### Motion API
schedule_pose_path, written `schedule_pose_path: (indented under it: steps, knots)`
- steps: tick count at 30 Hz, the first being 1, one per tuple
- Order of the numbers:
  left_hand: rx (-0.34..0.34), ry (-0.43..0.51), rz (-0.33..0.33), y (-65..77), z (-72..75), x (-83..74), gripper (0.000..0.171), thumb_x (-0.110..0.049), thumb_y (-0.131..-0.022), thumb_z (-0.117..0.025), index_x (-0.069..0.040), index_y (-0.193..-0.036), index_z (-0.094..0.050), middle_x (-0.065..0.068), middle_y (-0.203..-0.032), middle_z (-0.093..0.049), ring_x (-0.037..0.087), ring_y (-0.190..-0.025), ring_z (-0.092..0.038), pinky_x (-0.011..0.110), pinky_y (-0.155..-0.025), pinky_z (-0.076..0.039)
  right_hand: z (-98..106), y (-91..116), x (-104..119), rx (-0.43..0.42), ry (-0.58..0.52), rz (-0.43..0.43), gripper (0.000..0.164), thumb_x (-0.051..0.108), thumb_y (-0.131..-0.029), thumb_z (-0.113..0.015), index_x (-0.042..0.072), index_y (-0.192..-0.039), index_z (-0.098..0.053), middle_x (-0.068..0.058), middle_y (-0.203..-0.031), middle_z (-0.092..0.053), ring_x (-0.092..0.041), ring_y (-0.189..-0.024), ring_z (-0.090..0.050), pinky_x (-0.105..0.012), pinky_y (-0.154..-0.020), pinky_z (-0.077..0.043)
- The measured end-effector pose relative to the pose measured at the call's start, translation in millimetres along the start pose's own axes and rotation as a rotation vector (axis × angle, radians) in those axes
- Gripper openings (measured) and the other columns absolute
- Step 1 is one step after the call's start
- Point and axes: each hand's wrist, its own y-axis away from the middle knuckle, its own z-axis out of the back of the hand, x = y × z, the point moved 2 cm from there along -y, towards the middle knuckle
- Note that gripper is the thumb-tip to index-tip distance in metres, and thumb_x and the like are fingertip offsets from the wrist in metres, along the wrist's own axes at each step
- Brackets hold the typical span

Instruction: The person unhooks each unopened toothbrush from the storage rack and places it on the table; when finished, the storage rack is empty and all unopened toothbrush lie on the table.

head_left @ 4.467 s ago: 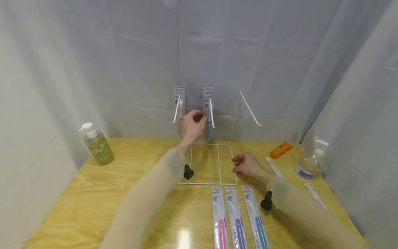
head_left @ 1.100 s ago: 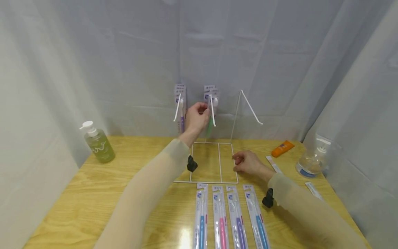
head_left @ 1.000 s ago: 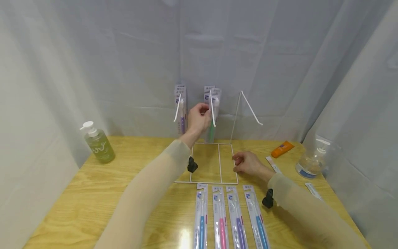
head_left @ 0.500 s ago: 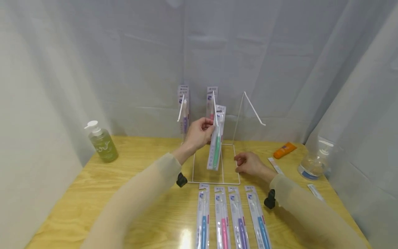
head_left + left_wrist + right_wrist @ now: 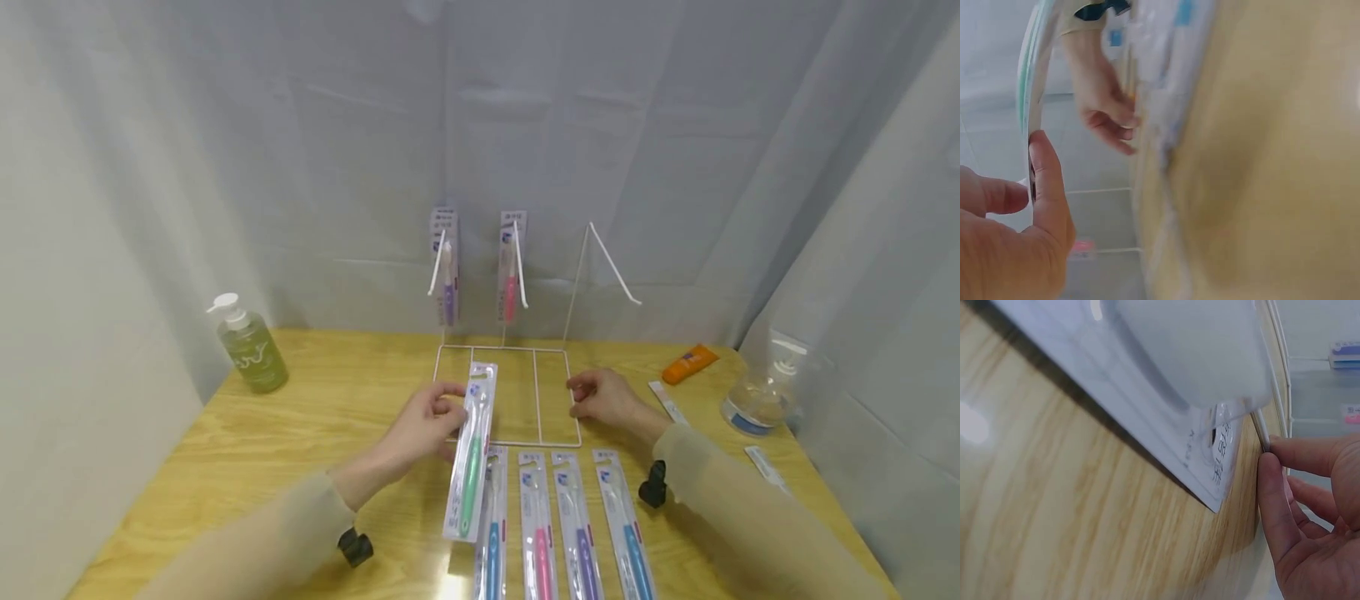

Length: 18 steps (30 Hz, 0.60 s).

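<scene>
My left hand [image 5: 423, 425] pinches a packaged green toothbrush [image 5: 471, 479] between thumb and fingers. The pack tilts above the table, overlapping a blue toothbrush [image 5: 492, 542] in the head view; the left wrist view shows it edge-on. With thumb and index finger, my right hand [image 5: 609, 402] pinches the right side wire [image 5: 1262, 428] of the white display rack [image 5: 537, 392]. Behind, a packaged pink toothbrush [image 5: 511, 296] hangs on the middle hook. Several packs, a purple toothbrush [image 5: 448, 302] frontmost, hang on the left hook. The right hook [image 5: 615, 265] rises above the rack's right side.
In the front row lie a pink toothbrush [image 5: 542, 550], a purple toothbrush [image 5: 585, 554] and another blue toothbrush [image 5: 634, 554]. A green pump bottle [image 5: 255, 354] stands left; an orange tube [image 5: 690, 364] and a clear pump bottle [image 5: 757, 396] sit right, near two slim packs.
A blue toothbrush has gone from the middle hook to the front row's left end. My left hand then took the green toothbrush off that hook and brought it forward, down and left.
</scene>
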Motion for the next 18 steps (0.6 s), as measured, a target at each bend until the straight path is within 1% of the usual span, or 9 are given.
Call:
schedule_pose_path:
  steps: [3,7,12,15,18]
  knots:
    - [0.017,-0.011,0.042,17.5,6.4,17.4,0.054,-0.008,-0.108,-0.060,0.008,-0.158,-0.046,0.019,-0.112,-0.077,0.025,-0.093,-0.080,0.040,-0.073,-0.074,-0.7,-0.5,-1.3,0.000,0.010,0.014,0.052,0.004,-0.083,-0.091,-0.009,-0.131,-0.076,-0.019,-0.102,-0.080,-0.009,-0.079,-0.068,-0.018,-0.066,-0.059]
    - [0.038,-0.013,0.084,32.1,10.5,32.1,0.056,-0.008,-0.107,-0.063,0.010,-0.157,-0.046,0.018,-0.110,-0.077,0.023,-0.087,-0.078,0.039,-0.069,-0.073,1.0,-1.6,-2.8,0.003,0.014,0.022,0.051,0.004,-0.084,-0.091,-0.008,-0.131,-0.076,-0.019,-0.101,-0.080,-0.010,-0.079,-0.067,-0.019,-0.067,-0.059]
    - [0.068,-0.023,0.107,41.5,9.5,43.2,0.055,-0.006,-0.106,-0.064,0.012,-0.155,-0.047,0.016,-0.106,-0.077,0.019,-0.079,-0.076,0.033,-0.064,-0.071,1.5,-1.7,-5.1,0.004,0.027,0.027,0.051,0.005,-0.084,-0.091,-0.007,-0.131,-0.076,-0.018,-0.102,-0.080,-0.012,-0.082,-0.067,-0.021,-0.069,-0.059]
    - [0.086,0.001,0.123,45.6,5.9,52.1,0.055,-0.003,-0.105,-0.064,0.013,-0.154,-0.045,0.016,-0.105,-0.078,0.018,-0.077,-0.077,0.033,-0.063,-0.071,1.1,-2.0,-6.3,0.004,0.031,0.026,0.052,0.006,-0.083,-0.092,-0.007,-0.131,-0.076,-0.018,-0.102,-0.080,-0.012,-0.083,-0.067,-0.022,-0.069,-0.059]
    - [0.095,0.018,0.148,50.2,1.6,60.5,0.055,0.000,-0.104,-0.064,0.014,-0.153,-0.044,0.017,-0.104,-0.077,0.019,-0.077,-0.079,0.036,-0.064,-0.072,0.3,-2.9,-6.7,0.003,0.033,0.020,0.052,0.007,-0.083,-0.092,-0.006,-0.131,-0.077,-0.017,-0.102,-0.081,-0.012,-0.082,-0.067,-0.020,-0.070,-0.058]
